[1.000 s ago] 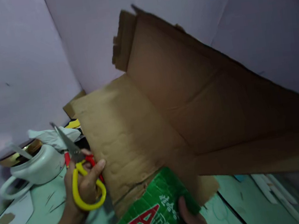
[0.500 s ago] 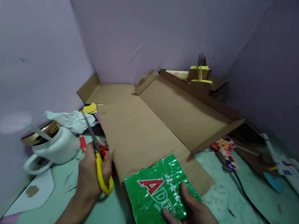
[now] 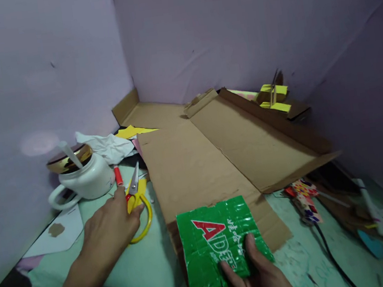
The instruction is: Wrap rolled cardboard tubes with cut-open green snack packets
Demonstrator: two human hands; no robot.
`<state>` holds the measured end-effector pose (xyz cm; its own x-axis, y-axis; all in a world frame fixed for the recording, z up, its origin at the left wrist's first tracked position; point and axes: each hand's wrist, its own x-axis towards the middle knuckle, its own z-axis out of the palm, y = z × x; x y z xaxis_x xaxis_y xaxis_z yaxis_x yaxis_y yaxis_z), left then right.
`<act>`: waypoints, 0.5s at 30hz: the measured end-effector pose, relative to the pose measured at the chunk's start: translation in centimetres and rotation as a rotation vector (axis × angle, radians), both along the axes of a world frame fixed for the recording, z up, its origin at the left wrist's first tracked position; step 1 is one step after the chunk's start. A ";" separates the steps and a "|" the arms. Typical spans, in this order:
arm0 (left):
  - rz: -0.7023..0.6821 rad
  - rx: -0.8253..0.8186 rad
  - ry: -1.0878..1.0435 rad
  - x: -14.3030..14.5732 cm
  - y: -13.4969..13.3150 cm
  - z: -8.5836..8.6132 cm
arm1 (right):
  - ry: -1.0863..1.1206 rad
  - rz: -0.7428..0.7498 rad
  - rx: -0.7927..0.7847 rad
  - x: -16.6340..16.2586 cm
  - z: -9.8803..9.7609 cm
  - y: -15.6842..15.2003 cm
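My left hand (image 3: 112, 222) is closed around the handles of a pair of scissors (image 3: 147, 224), low over the table at the left of the cardboard. Their handles are yellow and red, and the blades point away from me. My thumb lies at the yellow loop; some of the fingers are hidden. At the front, my right hand (image 3: 265, 277) grips a green printed cardboard piece (image 3: 205, 250) by its lower right part, thumb on top. That piece overlaps the near end of a large unfolded brown cardboard box (image 3: 187, 163).
A white mug (image 3: 92, 177) with a gold-brown lid and a crumpled white tissue (image 3: 110, 147) stand at the left. A red stick-like piece (image 3: 118, 175) lies beside the mug. On the right are a patterned object (image 3: 304, 194) with a black cable (image 3: 326, 243) and a blue piece (image 3: 372, 243).
The scissors have tipped from upright to low over the table, and my left hand has turned palm down. The view has shifted left; my right hand keeps the green piece.
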<state>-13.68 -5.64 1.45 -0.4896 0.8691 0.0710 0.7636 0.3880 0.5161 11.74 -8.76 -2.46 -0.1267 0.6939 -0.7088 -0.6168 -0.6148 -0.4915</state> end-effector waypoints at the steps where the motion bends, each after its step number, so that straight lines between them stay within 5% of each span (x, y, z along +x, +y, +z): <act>1: -0.001 0.018 0.026 0.4 -0.7 0.0 | 0.000 0.015 0.008 0.1 -0.1 0.1; 3: -0.027 0.018 -0.016 1.7 -2.5 0.1 | -0.005 0.038 0.030 0.2 -0.3 0.2; 4: -0.053 0.049 -0.216 2.5 -3.4 0.0 | -0.006 0.052 0.039 0.1 -0.4 0.2; 7: -0.175 -0.292 -0.952 5.1 -5.6 -0.8 | 0.017 0.136 0.049 -0.2 -0.5 0.0; 11: 0.014 -0.043 -1.560 7.6 -5.3 -2.1 | 0.031 0.333 0.061 -0.9 -0.3 -0.6; 15: 0.216 0.030 -1.678 8.4 -3.8 -1.8 | -0.028 0.458 0.176 0.1 0.3 -0.8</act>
